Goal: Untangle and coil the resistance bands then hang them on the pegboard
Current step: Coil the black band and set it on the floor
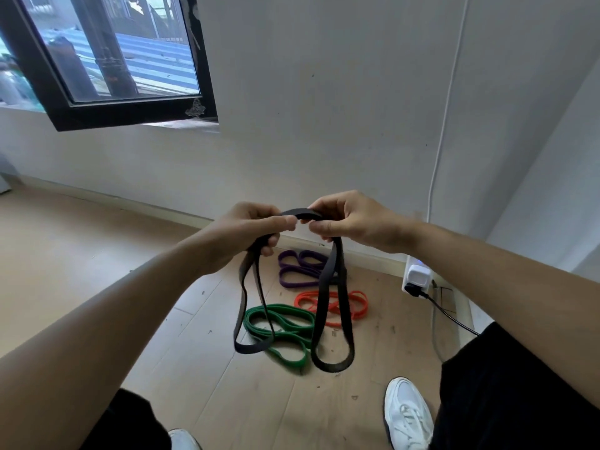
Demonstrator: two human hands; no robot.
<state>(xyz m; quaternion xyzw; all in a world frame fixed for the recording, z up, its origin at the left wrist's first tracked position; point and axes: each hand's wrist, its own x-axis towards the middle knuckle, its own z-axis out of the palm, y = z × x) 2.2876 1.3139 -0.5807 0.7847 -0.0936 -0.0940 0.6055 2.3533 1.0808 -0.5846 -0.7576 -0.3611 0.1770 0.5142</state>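
- Head view: the left hand (250,232) and the right hand (349,222) are raised close together, each with fingers and thumb curled tight round the top of a black band (328,284).
- The black band arches between the two hands, and its two long loops hang down in front of the floor (81,254).
- A green band (285,332), an orange band (354,308) and a purple band (297,269) lie coiled on the floor near the wall.
- A white plug block (417,279) sits by the wall's foot at right.

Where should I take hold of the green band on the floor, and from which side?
Pinch the green band at its near rounded end, coming straight down from above. It lies flat, and that end shows clear between the two hanging loops of the black band, so a reach there probably won't snag them.
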